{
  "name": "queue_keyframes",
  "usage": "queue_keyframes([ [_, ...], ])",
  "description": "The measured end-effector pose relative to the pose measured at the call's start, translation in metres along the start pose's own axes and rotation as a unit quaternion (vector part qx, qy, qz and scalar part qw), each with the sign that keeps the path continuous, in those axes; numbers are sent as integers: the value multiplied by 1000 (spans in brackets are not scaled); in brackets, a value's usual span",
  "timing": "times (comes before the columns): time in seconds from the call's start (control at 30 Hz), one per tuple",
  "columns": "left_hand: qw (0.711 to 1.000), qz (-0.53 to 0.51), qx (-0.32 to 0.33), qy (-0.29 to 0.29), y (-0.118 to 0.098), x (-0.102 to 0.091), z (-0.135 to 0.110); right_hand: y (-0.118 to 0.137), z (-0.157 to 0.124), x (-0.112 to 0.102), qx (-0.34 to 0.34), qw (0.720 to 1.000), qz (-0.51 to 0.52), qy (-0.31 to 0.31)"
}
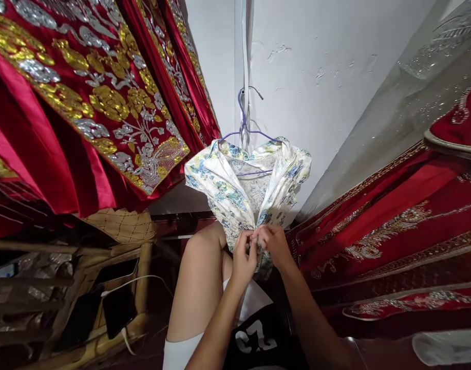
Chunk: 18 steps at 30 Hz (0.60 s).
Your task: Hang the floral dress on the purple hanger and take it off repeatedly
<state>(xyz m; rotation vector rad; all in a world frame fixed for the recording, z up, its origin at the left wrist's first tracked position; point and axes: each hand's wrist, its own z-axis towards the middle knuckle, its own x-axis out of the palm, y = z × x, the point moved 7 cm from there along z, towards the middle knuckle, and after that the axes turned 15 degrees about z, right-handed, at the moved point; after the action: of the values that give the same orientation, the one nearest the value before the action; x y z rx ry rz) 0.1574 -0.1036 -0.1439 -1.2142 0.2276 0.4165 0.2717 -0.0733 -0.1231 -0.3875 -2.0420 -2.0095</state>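
Observation:
A white floral blouse [227, 198] with blue and green blooms hangs on a purple wire hanger [243, 115] against the wall. Its front gapes in a V at the top and comes together lower down. At that point my left hand [246, 252] pinches the front edge of the cloth. My right hand [271, 241] is closed on the other edge, its fingertips touching those of the left. Whatever small fastening may lie between the fingertips is hidden. The blouse's lower part drops behind my hands, near my bare knee [200, 252].
Red garments with gold and silver sequins [108, 103] hang at the left. More red beaded garments [393, 221] and a sheer glittery one [424, 77] fill the right. At lower left stands a bamboo seat [143, 277] with dark devices [117, 308] and a white cable [145, 278].

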Motion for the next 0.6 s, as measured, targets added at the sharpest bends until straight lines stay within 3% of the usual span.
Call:
queue_keyframes([
  [0.17, 998, 50, 4, 24, 18, 2, -7, 52, 73, 22, 21, 997, 76, 21],
  [0.3, 996, 83, 27, 35, 34, 9, -5, 116, 108, 61, -56, 992, 92, 70],
  [0.37, 995, 84, 30, 41, 40, 13, -3, 132, 109, 75, -90, 989, 87, 81],
  [0.47, 994, 70, 44, 76, 39, 11, 8, 138, 99, 82, -131, 984, 51, 105],
  [0.53, 994, 39, 62, 85, 24, -4, 26, 136, 90, 79, -155, 981, 22, 116],
  [0.6, 996, 8, 85, 37, -5, -35, 54, 137, 82, 75, -172, 978, 1, 118],
])
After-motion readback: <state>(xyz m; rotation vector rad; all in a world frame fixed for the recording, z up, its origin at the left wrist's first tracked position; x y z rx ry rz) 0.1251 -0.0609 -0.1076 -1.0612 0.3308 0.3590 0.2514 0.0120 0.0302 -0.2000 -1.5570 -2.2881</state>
